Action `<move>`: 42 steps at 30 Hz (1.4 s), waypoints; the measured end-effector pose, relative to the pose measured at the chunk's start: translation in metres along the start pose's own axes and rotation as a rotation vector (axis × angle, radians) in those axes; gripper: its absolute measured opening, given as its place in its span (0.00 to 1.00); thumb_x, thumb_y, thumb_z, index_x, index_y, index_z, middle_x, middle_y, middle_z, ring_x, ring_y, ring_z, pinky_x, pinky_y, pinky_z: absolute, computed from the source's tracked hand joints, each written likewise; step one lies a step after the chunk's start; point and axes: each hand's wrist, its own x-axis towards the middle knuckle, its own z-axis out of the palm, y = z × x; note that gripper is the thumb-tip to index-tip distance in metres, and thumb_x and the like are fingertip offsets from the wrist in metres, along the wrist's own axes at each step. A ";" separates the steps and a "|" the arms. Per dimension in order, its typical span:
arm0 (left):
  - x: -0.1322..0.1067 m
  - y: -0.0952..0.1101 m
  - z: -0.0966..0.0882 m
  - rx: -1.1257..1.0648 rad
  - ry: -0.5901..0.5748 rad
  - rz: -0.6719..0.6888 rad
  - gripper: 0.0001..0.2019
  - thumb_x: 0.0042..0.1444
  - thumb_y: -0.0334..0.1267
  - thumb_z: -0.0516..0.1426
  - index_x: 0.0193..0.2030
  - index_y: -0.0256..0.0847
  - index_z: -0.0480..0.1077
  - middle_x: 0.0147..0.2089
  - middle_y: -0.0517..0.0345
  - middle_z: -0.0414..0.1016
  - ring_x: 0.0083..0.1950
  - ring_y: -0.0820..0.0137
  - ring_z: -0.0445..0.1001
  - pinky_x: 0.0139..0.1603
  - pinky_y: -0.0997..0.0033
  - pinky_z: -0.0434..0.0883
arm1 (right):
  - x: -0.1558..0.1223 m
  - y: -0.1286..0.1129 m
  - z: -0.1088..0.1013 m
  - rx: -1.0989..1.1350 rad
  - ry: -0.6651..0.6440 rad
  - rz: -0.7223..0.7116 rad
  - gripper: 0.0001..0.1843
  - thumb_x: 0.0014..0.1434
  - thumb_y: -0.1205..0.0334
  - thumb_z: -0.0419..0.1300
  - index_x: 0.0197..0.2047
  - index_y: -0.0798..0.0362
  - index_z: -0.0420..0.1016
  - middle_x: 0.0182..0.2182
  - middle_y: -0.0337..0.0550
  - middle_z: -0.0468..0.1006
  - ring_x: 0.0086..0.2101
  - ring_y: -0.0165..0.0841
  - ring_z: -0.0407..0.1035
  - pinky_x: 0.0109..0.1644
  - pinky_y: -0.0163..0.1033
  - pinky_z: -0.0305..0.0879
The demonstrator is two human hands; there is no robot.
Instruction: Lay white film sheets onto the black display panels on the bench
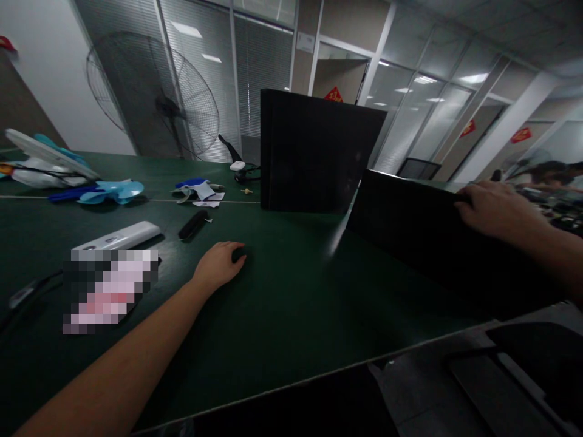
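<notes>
My left hand (221, 264) rests low on the green tabletop (282, 291), its thumb and forefinger apart around a small dark gap. I see nothing held there. At the right, my right hand (492, 209) has its fingers bent over the top edge of a black panel (410, 224). This panel stands on edge along the table's right side; its far end comes close to a second upright black panel (319, 152). Whether the two are joined is too dark to tell. The fingertips behind the gripped edge are hidden.
On the left lie a white elongated device (118, 237), a pixelated item (109, 291), a small black object (194, 224) and light-blue fan blades (113, 191). Blue-and-white scraps (198, 189) sit farther back. A large caged fan (168, 106) stands behind. The table's front edge (319, 381) runs below; a chair (523, 358) is at lower right.
</notes>
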 end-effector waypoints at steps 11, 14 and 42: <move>0.001 0.002 -0.002 -0.002 0.002 0.013 0.25 0.63 0.50 0.53 0.60 0.39 0.76 0.58 0.44 0.80 0.61 0.50 0.76 0.62 0.50 0.73 | 0.008 0.000 0.000 -0.038 -0.262 0.123 0.42 0.63 0.26 0.53 0.50 0.60 0.79 0.41 0.63 0.79 0.39 0.44 0.70 0.44 0.46 0.56; 0.001 0.003 -0.003 0.004 -0.007 0.010 0.24 0.64 0.50 0.53 0.60 0.41 0.76 0.58 0.45 0.80 0.61 0.51 0.76 0.63 0.51 0.73 | 0.022 0.005 0.005 0.042 -0.341 0.088 0.38 0.60 0.30 0.62 0.50 0.62 0.80 0.42 0.61 0.80 0.38 0.41 0.71 0.43 0.45 0.58; 0.002 0.001 0.000 -0.531 0.173 -0.099 0.30 0.69 0.59 0.46 0.57 0.41 0.79 0.60 0.51 0.82 0.63 0.58 0.77 0.68 0.56 0.68 | -0.199 -0.276 -0.020 0.370 0.308 -0.829 0.30 0.63 0.62 0.57 0.67 0.60 0.72 0.61 0.63 0.75 0.54 0.54 0.76 0.48 0.54 0.80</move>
